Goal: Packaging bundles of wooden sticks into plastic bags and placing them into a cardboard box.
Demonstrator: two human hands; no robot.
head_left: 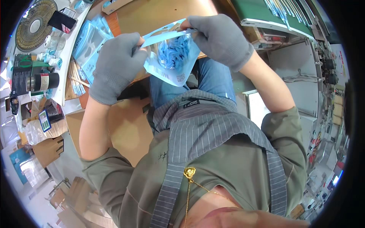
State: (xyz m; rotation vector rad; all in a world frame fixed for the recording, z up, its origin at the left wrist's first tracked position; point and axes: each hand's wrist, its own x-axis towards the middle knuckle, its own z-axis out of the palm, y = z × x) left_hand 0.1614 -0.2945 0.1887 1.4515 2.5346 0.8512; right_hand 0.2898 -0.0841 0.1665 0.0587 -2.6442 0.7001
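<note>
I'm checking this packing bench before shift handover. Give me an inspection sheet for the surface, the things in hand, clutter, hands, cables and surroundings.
Surface: wooden bench, mostly hidden behind the hands.
Things in hand: clear plastic pouch with a light blue top strip, holding a coiled blue item; held above the lap.
Clutter: stack of similar pouches, a dark flask and small bottles on the person's left.
Hands: left hand and right hand, both in grey gloves, pinch the pouch's top edge.
Cables: loose cable on the grey unit at right.
Surroundings: small fan, cardboard boxes, green tray.
</note>
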